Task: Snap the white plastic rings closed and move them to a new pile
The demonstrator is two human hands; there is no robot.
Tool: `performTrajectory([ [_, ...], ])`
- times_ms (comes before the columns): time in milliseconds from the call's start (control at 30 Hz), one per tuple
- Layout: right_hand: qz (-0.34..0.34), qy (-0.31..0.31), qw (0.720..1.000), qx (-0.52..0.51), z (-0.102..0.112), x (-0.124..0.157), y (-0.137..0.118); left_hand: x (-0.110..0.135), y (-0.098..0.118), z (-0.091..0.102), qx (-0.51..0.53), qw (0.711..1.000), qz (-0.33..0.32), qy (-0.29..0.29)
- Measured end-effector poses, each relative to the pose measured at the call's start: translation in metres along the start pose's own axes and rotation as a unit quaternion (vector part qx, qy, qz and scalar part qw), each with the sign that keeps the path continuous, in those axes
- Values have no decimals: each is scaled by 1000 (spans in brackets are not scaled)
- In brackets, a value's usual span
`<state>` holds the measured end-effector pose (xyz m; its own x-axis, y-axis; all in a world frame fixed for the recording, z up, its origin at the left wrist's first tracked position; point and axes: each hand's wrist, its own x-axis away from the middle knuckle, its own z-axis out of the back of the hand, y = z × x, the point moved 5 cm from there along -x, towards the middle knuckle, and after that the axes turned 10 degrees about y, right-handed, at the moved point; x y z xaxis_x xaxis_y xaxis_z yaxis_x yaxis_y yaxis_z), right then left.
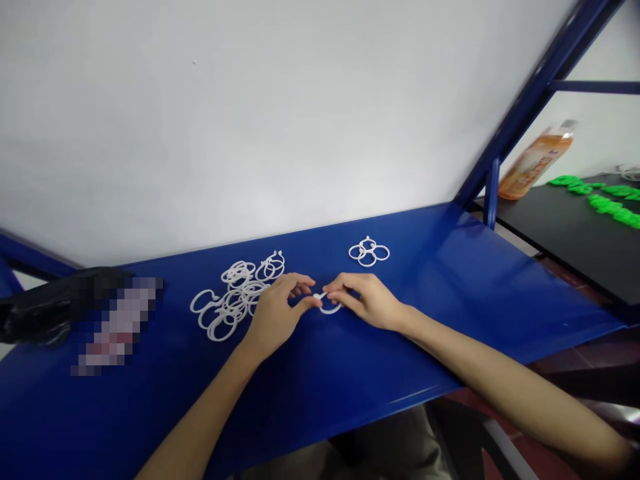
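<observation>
Both my hands meet over the middle of the blue shelf (350,393). My left hand (277,313) and my right hand (367,300) each pinch one end of a single white plastic ring (330,308) that rests just above the surface. To the left of my left hand lies a loose pile of white rings (235,293), several of them overlapping. Farther back and to the right sits a small cluster of joined white rings (369,253), apart from both hands.
A black bag-like object (45,310) and a blurred patch (117,323) lie at the shelf's left end. Blue frame posts (525,107) rise at the right. Beyond them a black table (560,233) carries an orange bottle (535,160) and green parts (600,197). A white wall stands behind.
</observation>
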<state>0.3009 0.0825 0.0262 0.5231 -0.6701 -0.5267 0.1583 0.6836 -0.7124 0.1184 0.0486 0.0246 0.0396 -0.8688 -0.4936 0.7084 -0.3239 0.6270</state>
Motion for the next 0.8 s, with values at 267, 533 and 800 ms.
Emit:
performTrajectory([
  [267, -76, 196, 937, 278, 68, -17, 62, -13, -31, 31, -211, 973, -15, -89],
  [533, -84, 210, 891, 394, 78, -15, 66, -3, -34, 32, -207, 964, -91, -141],
  [800, -4, 130, 935, 330, 38, -11, 39, -5, -34, 24, -247, 953, -109, -136],
])
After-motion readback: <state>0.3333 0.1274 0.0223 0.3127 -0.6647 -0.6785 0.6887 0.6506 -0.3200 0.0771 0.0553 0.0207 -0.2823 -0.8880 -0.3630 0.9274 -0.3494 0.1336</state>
